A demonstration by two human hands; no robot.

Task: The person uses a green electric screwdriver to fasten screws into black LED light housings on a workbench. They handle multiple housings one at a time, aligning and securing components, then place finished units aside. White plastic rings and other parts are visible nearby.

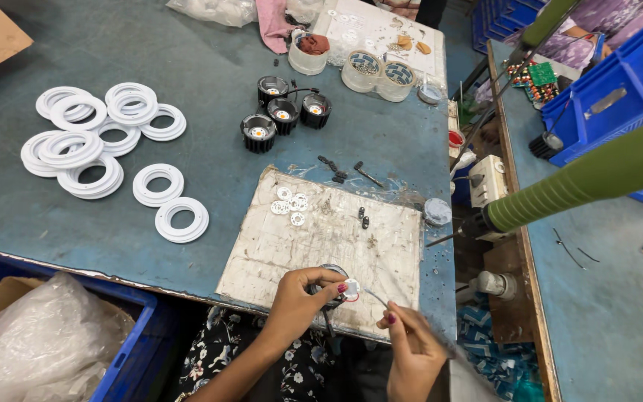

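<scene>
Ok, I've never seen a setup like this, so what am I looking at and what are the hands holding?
One picture, from a camera worn on the person's head, looking down at a blue-grey workbench. The left hand grips a small round black lamp housing over a worn white mat. The right hand pinches a thin wire leading from it. Farther back lie white plastic rings, four more black housings and small screws. The green handle at right is a hanging tool.

Your bench, near edge to far edge

Your mat (299, 246) lies at the table's (210, 59) near edge; rings (106, 141) left, lamp housings (284, 112) behind it.
</scene>
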